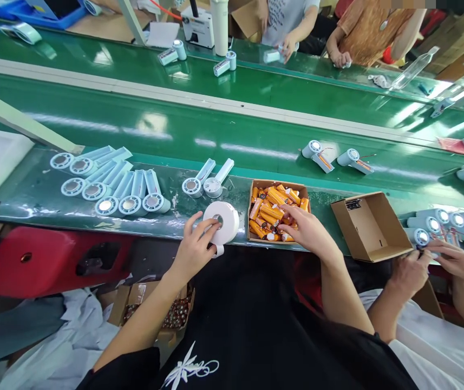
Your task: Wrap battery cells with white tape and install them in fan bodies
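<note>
**Tape roll and battery box: grip notes**

Fingers (209, 232) of left hand (193, 250) curl loosely round the white tape roll (224, 222) at the surface (32, 189) edge. It's probably light and stiff; hold by the rim. Right hand (307, 230) lies half-open in the box (277, 187) of orange cells (270, 211), grip unclear. Cells look smooth and slippery; pinch mid-body.

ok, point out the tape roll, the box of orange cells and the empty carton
tape roll (224, 222), head view, white side face.
box of orange cells (278, 184), head view, far cardboard rim.
empty carton (367, 225), head view, inner floor.
</note>
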A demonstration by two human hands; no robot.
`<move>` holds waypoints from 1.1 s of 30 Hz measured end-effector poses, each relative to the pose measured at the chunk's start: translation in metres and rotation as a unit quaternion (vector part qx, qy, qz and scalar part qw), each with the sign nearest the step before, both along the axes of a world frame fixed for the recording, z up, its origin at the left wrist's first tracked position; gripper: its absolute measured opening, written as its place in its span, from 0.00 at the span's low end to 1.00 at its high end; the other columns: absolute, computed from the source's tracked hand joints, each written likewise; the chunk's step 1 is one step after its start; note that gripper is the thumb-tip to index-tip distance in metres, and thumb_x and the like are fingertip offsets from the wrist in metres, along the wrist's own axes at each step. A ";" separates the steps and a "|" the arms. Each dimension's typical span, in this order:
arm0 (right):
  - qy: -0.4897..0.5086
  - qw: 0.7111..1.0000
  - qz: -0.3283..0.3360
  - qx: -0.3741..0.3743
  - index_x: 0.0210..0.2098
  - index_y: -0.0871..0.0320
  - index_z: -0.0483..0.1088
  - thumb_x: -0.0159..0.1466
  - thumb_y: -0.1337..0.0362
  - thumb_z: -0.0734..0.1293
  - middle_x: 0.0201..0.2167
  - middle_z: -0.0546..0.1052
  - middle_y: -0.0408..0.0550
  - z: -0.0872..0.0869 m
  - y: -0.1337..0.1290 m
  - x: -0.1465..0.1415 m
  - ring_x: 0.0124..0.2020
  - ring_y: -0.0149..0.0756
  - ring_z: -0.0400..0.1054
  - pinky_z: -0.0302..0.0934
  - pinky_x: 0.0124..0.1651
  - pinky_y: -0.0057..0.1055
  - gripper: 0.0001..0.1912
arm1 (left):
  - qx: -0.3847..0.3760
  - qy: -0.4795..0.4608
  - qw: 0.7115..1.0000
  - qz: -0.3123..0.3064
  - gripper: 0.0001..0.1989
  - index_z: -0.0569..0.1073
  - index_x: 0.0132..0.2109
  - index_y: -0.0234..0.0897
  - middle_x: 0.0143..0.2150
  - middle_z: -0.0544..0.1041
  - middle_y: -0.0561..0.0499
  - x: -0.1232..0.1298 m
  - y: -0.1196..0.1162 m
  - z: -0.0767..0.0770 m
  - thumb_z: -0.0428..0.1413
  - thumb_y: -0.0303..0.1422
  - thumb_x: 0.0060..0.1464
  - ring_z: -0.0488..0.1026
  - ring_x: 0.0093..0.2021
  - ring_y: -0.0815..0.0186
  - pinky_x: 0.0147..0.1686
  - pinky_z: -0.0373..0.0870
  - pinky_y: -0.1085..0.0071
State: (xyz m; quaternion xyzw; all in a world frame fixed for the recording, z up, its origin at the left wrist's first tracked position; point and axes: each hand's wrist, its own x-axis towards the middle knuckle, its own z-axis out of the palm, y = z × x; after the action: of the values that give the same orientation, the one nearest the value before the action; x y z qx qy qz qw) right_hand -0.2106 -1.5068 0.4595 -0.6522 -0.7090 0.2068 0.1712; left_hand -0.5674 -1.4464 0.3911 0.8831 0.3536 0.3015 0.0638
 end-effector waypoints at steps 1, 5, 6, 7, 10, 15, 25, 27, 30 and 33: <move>0.004 1.000 0.024 0.004 0.67 0.50 0.67 0.70 0.59 0.69 0.50 0.79 0.51 -0.001 0.000 0.000 0.49 0.47 0.76 0.71 0.54 0.43 0.27 | 0.000 0.002 1.000 0.000 0.31 0.76 0.61 0.42 0.57 0.79 0.42 0.001 0.000 0.000 0.58 0.19 0.50 0.65 0.68 0.41 0.66 0.70 0.40; -0.005 0.994 0.089 0.056 0.63 0.50 0.74 0.74 0.61 0.64 0.47 0.78 0.52 -0.010 0.009 0.002 0.49 0.46 0.75 0.72 0.53 0.42 0.20 | 0.005 0.001 1.000 -0.004 0.29 0.76 0.61 0.42 0.57 0.79 0.41 0.004 0.002 0.003 0.59 0.19 0.52 0.66 0.68 0.41 0.66 0.70 0.40; -0.003 0.992 0.100 0.073 0.59 0.51 0.77 0.75 0.60 0.63 0.44 0.79 0.52 -0.013 0.013 0.002 0.47 0.46 0.75 0.71 0.52 0.42 0.17 | 0.006 0.001 1.000 -0.006 0.29 0.76 0.61 0.41 0.57 0.79 0.41 0.005 0.002 0.004 0.59 0.19 0.52 0.66 0.68 0.41 0.66 0.70 0.40; 0.006 0.990 0.108 0.091 0.55 0.51 0.79 0.76 0.59 0.62 0.41 0.79 0.52 -0.014 0.017 0.002 0.44 0.45 0.75 0.71 0.50 0.42 0.16 | 0.007 0.003 1.000 -0.008 0.29 0.76 0.61 0.41 0.57 0.79 0.41 0.006 0.002 0.005 0.59 0.19 0.52 0.66 0.68 0.41 0.66 0.70 0.40; 0.059 0.984 0.086 0.145 0.42 0.52 0.82 0.75 0.55 0.65 0.37 0.78 0.51 -0.014 0.024 -0.001 0.42 0.44 0.73 0.70 0.50 0.44 0.15 | 0.016 0.005 1.000 -0.014 0.28 0.76 0.60 0.40 0.57 0.79 0.41 0.007 0.002 0.010 0.58 0.18 0.53 0.66 0.68 0.42 0.66 0.70 0.40; 0.327 0.927 -0.108 0.149 0.32 0.52 0.71 0.73 0.39 0.60 0.43 0.79 0.52 -0.001 0.021 -0.021 0.45 0.48 0.74 0.71 0.49 0.48 0.25 | 0.034 -0.006 0.999 -0.031 0.28 0.76 0.59 0.37 0.56 0.79 0.40 0.011 -0.002 0.018 0.58 0.17 0.52 0.64 0.68 0.42 0.66 0.70 0.42; 0.643 0.748 -0.129 -0.103 0.51 0.47 0.72 0.63 0.43 0.75 0.36 0.77 0.42 0.006 0.006 -0.068 0.28 0.33 0.66 0.64 0.30 0.32 0.24 | 0.052 0.015 0.997 -0.056 0.23 0.80 0.57 0.40 0.55 0.81 0.43 0.018 -0.013 0.032 0.60 0.19 0.56 0.62 0.67 0.44 0.58 0.77 0.52; 0.634 0.759 -0.125 -0.079 0.58 0.46 0.72 0.64 0.49 0.76 0.45 0.80 0.44 0.003 0.001 -0.069 0.36 0.35 0.73 0.68 0.35 0.32 0.25 | 0.053 0.020 0.997 -0.059 0.24 0.80 0.58 0.40 0.55 0.81 0.43 0.016 -0.014 0.032 0.61 0.19 0.56 0.60 0.68 0.44 0.58 0.77 0.53; 0.626 0.771 -0.107 -0.044 0.57 0.47 0.75 0.64 0.53 0.77 0.52 0.82 0.45 -0.003 -0.005 -0.070 0.49 0.39 0.78 0.75 0.51 0.37 0.23 | 0.065 0.035 0.995 -0.061 0.23 0.80 0.58 0.39 0.56 0.81 0.44 0.016 -0.015 0.032 0.62 0.20 0.57 0.60 0.68 0.45 0.60 0.76 0.53; 0.604 0.789 -0.112 0.004 0.52 0.49 0.78 0.60 0.57 0.81 0.55 0.82 0.45 -0.011 -0.008 -0.074 0.56 0.43 0.78 0.71 0.65 0.46 0.22 | 0.093 0.048 0.993 -0.058 0.20 0.81 0.56 0.38 0.56 0.82 0.47 0.018 -0.017 0.036 0.62 0.21 0.58 0.63 0.65 0.46 0.62 0.73 0.54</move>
State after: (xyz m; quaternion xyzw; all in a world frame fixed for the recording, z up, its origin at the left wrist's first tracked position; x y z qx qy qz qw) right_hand -0.2847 -1.5145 0.4480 -0.4683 -0.3841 0.5349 0.5890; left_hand -0.5493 -1.4637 0.4271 0.9178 0.2750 0.2860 -0.0181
